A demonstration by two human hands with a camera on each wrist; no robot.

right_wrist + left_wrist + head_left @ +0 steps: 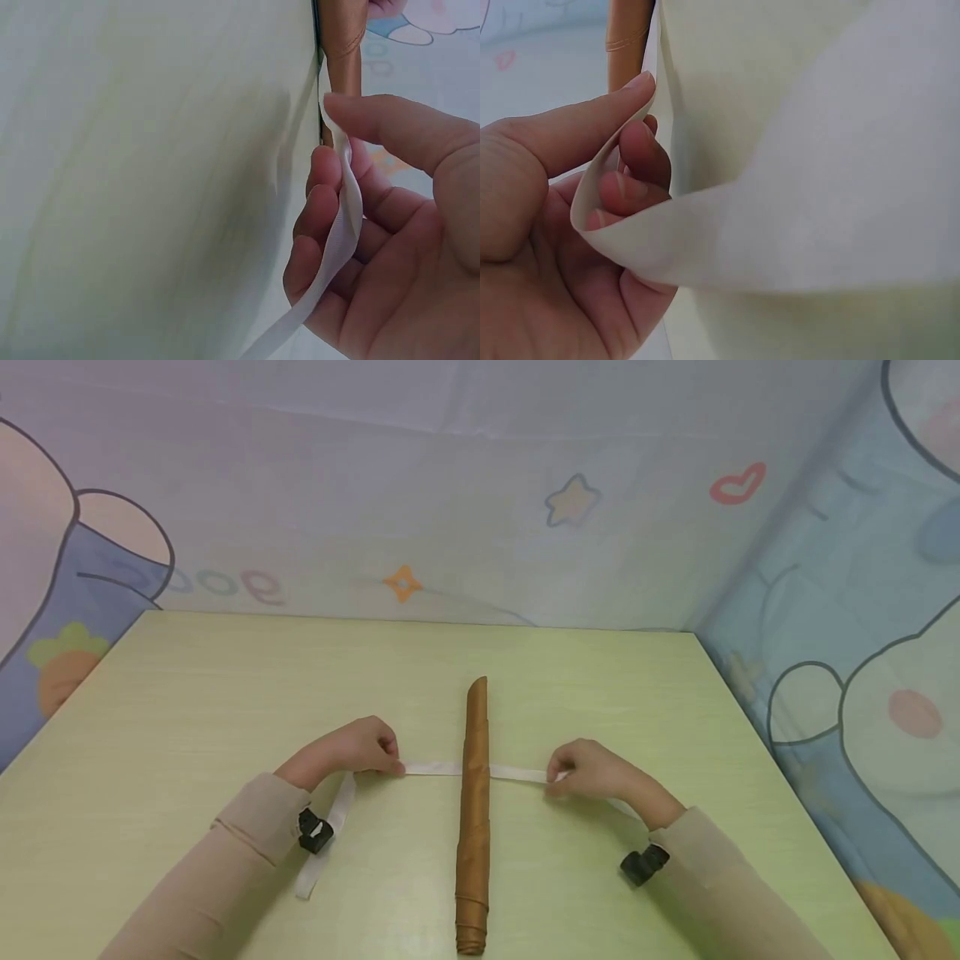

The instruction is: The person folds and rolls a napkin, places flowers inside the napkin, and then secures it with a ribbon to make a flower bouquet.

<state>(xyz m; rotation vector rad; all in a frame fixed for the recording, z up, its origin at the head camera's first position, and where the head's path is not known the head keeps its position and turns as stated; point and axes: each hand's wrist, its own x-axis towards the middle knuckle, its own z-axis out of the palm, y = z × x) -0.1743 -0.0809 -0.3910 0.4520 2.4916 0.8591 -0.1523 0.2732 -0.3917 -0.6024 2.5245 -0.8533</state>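
Observation:
A long brown roll (pixel 473 810), smooth like leather or fabric, lies upright in the head view at the middle of the table. A white ribbon (pixel 435 768) runs crosswise beneath it and comes out on both sides. My left hand (pixel 367 747) pinches the ribbon left of the roll; its loose end trails down beside the wrist. In the left wrist view the ribbon (pixel 660 232) loops past the curled fingers. On the other side my right hand (pixel 588 768) pinches the ribbon between thumb and fingers. The right wrist view shows the ribbon (pixel 341 232) twisting across that palm.
The pale table (pixel 225 677) has a printed cloth backdrop (pixel 450 485) behind it and another along its right side. Each wrist carries a small black camera (pixel 315 832) near the sleeve cuff.

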